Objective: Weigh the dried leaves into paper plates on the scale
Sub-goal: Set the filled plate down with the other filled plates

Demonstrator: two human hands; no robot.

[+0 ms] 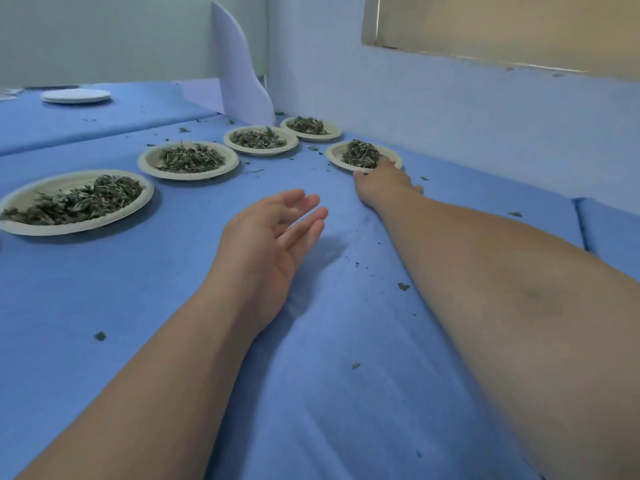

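Blue-covered bench (pixel 311 358). Right hand (pixel 379 183) reaches far out, fingers (pixel 386 163) on the near rim of the small paper plate (pixel 335 154) by the wall. Can't tell whether they pinch the rim or just rest on it. Heap of dried leaves (pixel 360 154) sits in that plate. Left hand (pixel 270 244) is low over the bench, palm sideways, fingers loosely spread, holding nothing. Four other filled plates (pixel 232 161) run in a line to the left. Empty plate stack (pixel 76 95) is at far left. Leaf crumbs (pixel 403 286) are scattered on the bench.
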